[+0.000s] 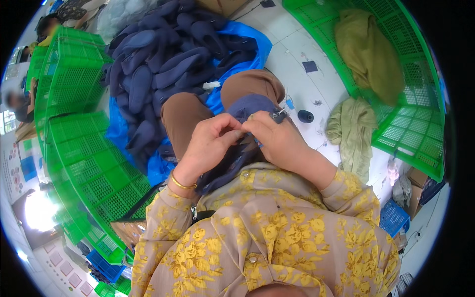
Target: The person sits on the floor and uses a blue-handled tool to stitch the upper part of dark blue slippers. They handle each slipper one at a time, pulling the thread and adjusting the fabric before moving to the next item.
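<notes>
Both hands drawn together above the lap, fingertips meeting: left hand point(210, 143) at 8 o'clock of the meeting point, right hand point(284, 141) between 3 and 4. Left narrowed to a thumb-and-forefinger pinch; right narrow too, thumb against curled fingers. Cannot tell what sits between the tips; too small to make out. Apparently fine fingertip work, so best done slowly: steady both wrists, keep any pull short and even, and brace the navy piece point(251, 105) on the knee against slipping. Keep the small dark item point(278, 117) by the right fingers, possibly a tool, from snagging the cloth.

As for place: navy piece over the right knee point(255, 83), just past the fingertips toward 12 to 1 o'clock; contact with the right hand unclear. More dark navy cloth point(222, 174) on the lap, near 7 o'clock. Farther out, a dark spool point(305, 116) on the floor between 2 and 3, and heaped navy slippers point(180, 67) between 10 and 11.
</notes>
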A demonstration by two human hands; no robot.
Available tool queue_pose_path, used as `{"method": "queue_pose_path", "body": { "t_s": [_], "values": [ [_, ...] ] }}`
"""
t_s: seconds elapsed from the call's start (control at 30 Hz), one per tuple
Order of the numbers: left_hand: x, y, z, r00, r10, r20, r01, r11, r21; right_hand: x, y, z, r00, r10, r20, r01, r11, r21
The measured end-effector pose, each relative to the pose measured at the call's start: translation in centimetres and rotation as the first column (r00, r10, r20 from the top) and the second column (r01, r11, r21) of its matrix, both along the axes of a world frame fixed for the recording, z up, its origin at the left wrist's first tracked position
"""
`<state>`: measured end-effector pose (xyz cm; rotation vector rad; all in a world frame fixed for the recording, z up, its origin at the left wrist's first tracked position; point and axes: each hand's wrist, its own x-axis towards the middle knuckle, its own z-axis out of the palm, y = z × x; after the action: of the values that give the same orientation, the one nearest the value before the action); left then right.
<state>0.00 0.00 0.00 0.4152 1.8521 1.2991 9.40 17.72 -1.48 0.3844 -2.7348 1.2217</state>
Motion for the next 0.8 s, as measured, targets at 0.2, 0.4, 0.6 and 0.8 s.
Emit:
{"method": "queue_pose_path", "body": {
  "t_s": [0.2,0.4,0.6,0.8],
  "values": [
    [-0.3,0.0,0.1,1.0,0.017,0.023,-0.016,0.999,-0.036,-0.9,0.1,0.3,0.999,0.046,-0.012,-0.046,0.998,0.034],
    [-0.3,0.1,-0.7,0.999,0.025,0.035,-0.024,0.999,-0.049,-0.4,-0.8,0.0,0.99,-0.026,0.136,0.077,0.92,-0.385],
    [-1.2,-1.1,-0.3,0.916,0.117,0.383,-0.159,0.984,0.081,-0.5,0.9,-0.6,0.85,-0.235,0.472,0.517,0.55,-0.656],
    [-1.0,-0.7,-0.5,0.892,0.129,0.433,-0.197,0.973,0.116,0.4,1.6,-2.1,0.879,-0.218,0.423,0.449,0.673,-0.587]
  ]
}}
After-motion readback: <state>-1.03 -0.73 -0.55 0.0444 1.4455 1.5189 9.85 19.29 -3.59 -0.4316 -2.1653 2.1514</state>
